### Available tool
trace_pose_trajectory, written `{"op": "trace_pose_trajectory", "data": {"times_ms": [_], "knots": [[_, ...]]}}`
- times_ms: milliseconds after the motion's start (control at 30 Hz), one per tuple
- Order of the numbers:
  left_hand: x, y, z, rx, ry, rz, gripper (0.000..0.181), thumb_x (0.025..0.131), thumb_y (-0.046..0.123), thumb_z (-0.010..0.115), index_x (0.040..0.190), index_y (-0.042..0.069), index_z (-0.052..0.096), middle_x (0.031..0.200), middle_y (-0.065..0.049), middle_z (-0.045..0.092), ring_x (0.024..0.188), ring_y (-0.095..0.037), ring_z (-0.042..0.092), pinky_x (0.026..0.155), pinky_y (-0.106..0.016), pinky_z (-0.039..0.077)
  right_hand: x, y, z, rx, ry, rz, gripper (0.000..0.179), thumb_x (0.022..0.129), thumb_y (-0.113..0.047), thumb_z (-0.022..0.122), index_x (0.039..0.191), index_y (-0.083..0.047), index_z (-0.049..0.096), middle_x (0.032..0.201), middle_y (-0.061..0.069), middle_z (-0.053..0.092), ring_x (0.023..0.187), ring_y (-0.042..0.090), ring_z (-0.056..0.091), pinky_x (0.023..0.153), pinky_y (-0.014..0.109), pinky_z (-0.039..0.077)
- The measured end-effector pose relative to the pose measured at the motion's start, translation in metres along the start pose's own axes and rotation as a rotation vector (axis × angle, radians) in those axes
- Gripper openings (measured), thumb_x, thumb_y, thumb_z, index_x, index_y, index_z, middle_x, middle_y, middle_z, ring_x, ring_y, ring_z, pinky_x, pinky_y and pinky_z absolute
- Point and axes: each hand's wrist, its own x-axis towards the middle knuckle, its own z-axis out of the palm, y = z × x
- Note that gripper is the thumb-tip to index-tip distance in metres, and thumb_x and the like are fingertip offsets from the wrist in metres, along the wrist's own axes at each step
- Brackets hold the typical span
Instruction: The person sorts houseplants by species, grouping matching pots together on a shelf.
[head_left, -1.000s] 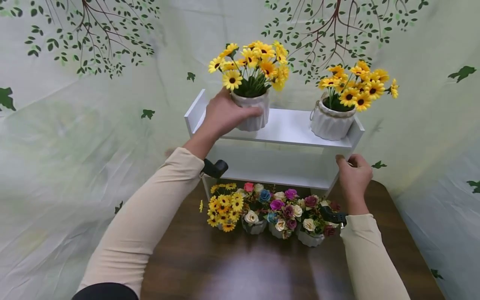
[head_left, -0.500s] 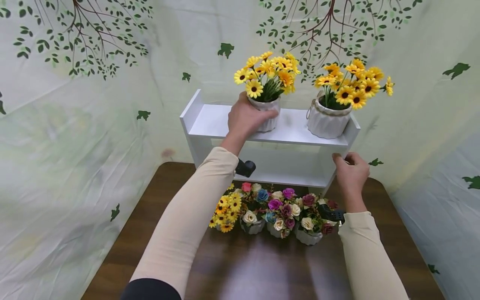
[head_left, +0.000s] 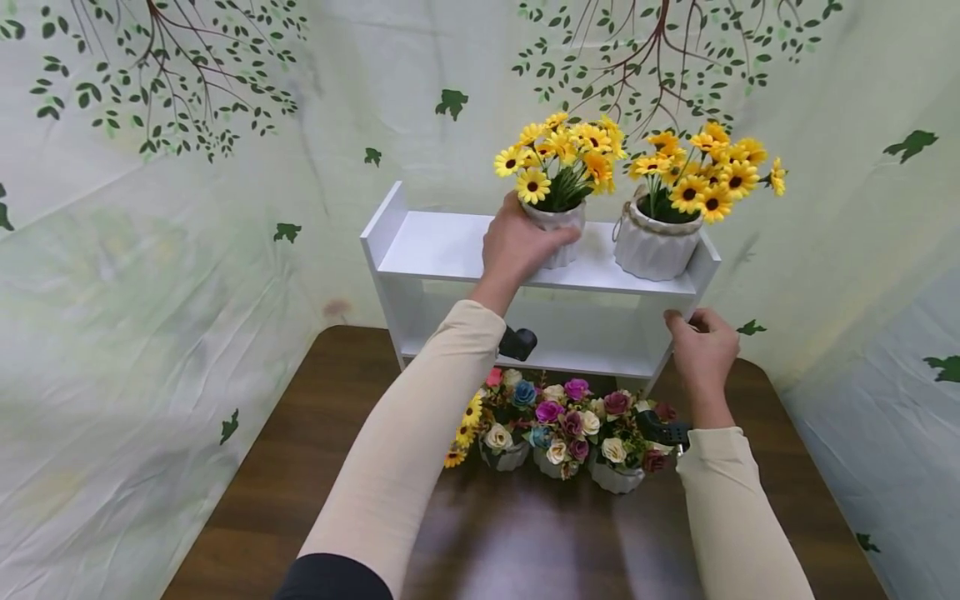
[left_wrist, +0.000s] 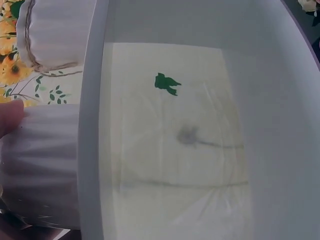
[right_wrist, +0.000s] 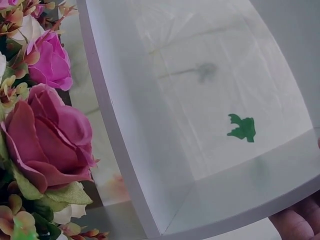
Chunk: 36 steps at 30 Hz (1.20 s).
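My left hand (head_left: 516, 248) grips a white ribbed flowerpot (head_left: 562, 220) of yellow artificial daisies, its thumb across the front. The pot's base is right at the top board of a white two-tier shelf (head_left: 442, 243). To its right, another white pot (head_left: 654, 243) of yellow daisies, with twine round its rim, stands against the shelf's right end. My right hand (head_left: 705, 354) holds the shelf's right side panel below the top board, fingers curled at its edge. In the left wrist view the gripped pot (left_wrist: 40, 170) shows beside the board's edge; in the right wrist view fingertips (right_wrist: 295, 222) show under the side panel.
Several potted flowers stand in a row before the shelf on the brown table (head_left: 277, 467): yellow daisies (head_left: 467, 429), partly hidden by the left sleeve, and mixed roses (head_left: 558, 417). A leaf-printed cloth (head_left: 225, 275) hangs behind.
My left hand has carried the daisy pot rightward along the top board and lower, closer to the other daisy pot. The right hand keeps its hold on the shelf's side.
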Motion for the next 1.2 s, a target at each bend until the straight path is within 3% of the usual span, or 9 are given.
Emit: {"op": "trace_pose_trajectory", "data": {"times_ms": [133,333,433,600,800,900,1000,1133,1200], "knots": [[-0.001,-0.001,0.006,-0.018,-0.014,0.020,0.087,0.076,0.050,0.078,0.146,0.014,0.040,0.140,-0.004,0.058,0.125,-0.020,0.058,0.103,-0.038,0.048,-0.002,0.000,0.001,-0.001,-0.004,0.011,0.026,0.088,-0.031,0.069,0.102,-0.009,0.071,0.095,-0.008,0.066,0.097,0.010,0.062,0.080,0.025,0.051],[-0.003,-0.007,0.009,-0.103,-0.028,0.072,0.086,0.079,0.048,0.076,0.148,0.017,0.037,0.144,-0.002,0.055,0.130,-0.019,0.054,0.107,-0.039,0.046,-0.004,-0.001,0.003,-0.007,-0.004,0.011,0.024,0.088,-0.031,0.069,0.099,-0.010,0.071,0.093,-0.009,0.066,0.095,0.010,0.062,0.077,0.023,0.051],[-0.003,-0.010,0.009,-0.110,-0.041,0.096,0.087,0.079,0.050,0.076,0.150,0.019,0.035,0.147,-0.002,0.052,0.133,-0.019,0.052,0.109,-0.039,0.044,-0.004,-0.003,0.003,-0.015,0.002,-0.002,0.024,0.088,-0.029,0.069,0.100,-0.009,0.070,0.100,-0.003,0.069,0.101,0.013,0.068,0.084,0.030,0.056],[-0.001,-0.010,0.007,-0.100,-0.053,0.121,0.091,0.080,0.051,0.076,0.153,0.019,0.031,0.151,-0.003,0.048,0.138,-0.020,0.048,0.112,-0.040,0.042,-0.002,-0.007,0.003,-0.078,-0.010,-0.083,0.029,0.090,-0.025,0.064,0.109,-0.003,0.066,0.116,0.013,0.070,0.113,0.024,0.069,0.095,0.041,0.056],[-0.006,-0.011,0.003,-0.052,-0.081,0.106,0.095,0.079,0.049,0.078,0.151,0.013,0.029,0.149,-0.007,0.048,0.136,-0.023,0.050,0.110,-0.040,0.045,0.000,-0.010,0.003,-0.148,-0.019,-0.195,0.036,0.090,-0.020,0.059,0.122,-0.004,0.062,0.115,0.015,0.069,0.103,0.022,0.064,0.081,0.027,0.052],[-0.018,-0.017,-0.005,0.006,-0.107,0.115,0.098,0.081,0.049,0.077,0.154,0.008,0.026,0.152,-0.012,0.045,0.138,-0.026,0.048,0.111,-0.041,0.044,0.000,-0.011,0.002,-0.091,-0.022,-0.211,0.040,0.092,-0.021,0.059,0.129,-0.006,0.057,0.122,0.013,0.065,0.110,0.020,0.061,0.092,0.034,0.054],[-0.041,-0.034,-0.020,0.006,-0.083,0.170,0.087,0.086,0.042,0.072,0.153,0.005,0.031,0.152,-0.013,0.046,0.138,-0.028,0.047,0.112,-0.042,0.042,0.000,-0.013,0.000,-0.038,-0.022,-0.221,0.043,0.093,-0.023,0.060,0.134,-0.010,0.054,0.129,0.011,0.061,0.117,0.020,0.059,0.102,0.044,0.052],[-0.083,-0.080,-0.046,-0.110,0.032,0.272,0.056,0.091,0.023,0.069,0.140,0.003,0.049,0.137,-0.012,0.059,0.128,-0.027,0.053,0.107,-0.045,0.045,0.000,-0.015,-0.003,-0.037,-0.032,-0.247,0.044,0.094,-0.025,0.060,0.137,-0.017,0.052,0.132,0.008,0.060,0.118,0.020,0.059,0.099,0.043,0.052],[-0.103,-0.109,-0.060,-0.135,0.067,0.275,0.046,0.092,0.018,0.068,0.133,0.002,0.055,0.129,-0.012,0.064,0.122,-0.026,0.056,0.103,-0.044,0.048,0.001,-0.015,-0.005,-0.056,-0.042,-0.267,0.044,0.095,-0.025,0.060,0.138,-0.017,0.053,0.132,0.008,0.061,0.118,0.020,0.060,0.098,0.042,0.053]]}}
